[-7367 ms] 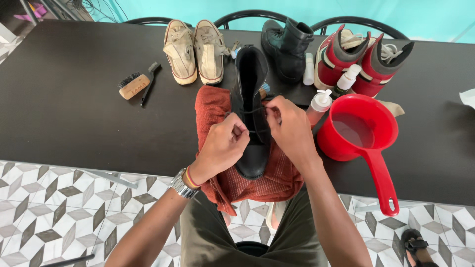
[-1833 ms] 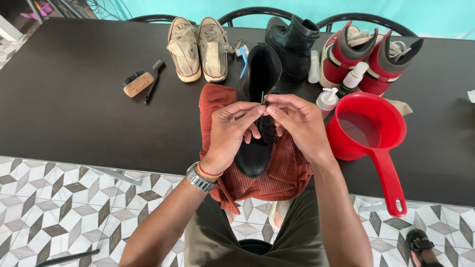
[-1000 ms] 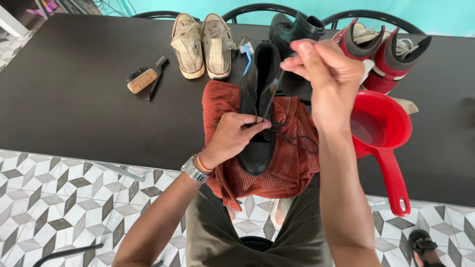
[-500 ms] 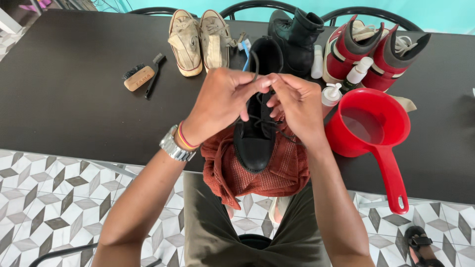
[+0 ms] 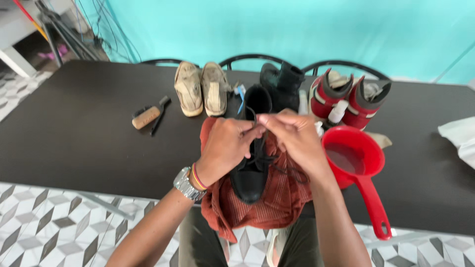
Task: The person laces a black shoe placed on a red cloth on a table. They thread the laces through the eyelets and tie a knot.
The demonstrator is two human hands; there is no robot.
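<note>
From the head view, our left hand (image 5: 228, 148) and right hand (image 5: 296, 140) meet over the black shoe (image 5: 252, 165), fingertips closed on its black lace (image 5: 258, 129). The shoe lies on a rust-red cloth (image 5: 277, 205) at the dark desk's (image 5: 74, 148) near edge, a red ladle (image 5: 357, 165) just right.

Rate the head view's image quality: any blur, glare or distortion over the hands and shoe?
Head view: soft motion blur on both hands, left hand and right hand, so the laces of the black shoe are hard to trace; even daylight, faint sheen on the dark table; wide-angle bowing at its edges.
</note>
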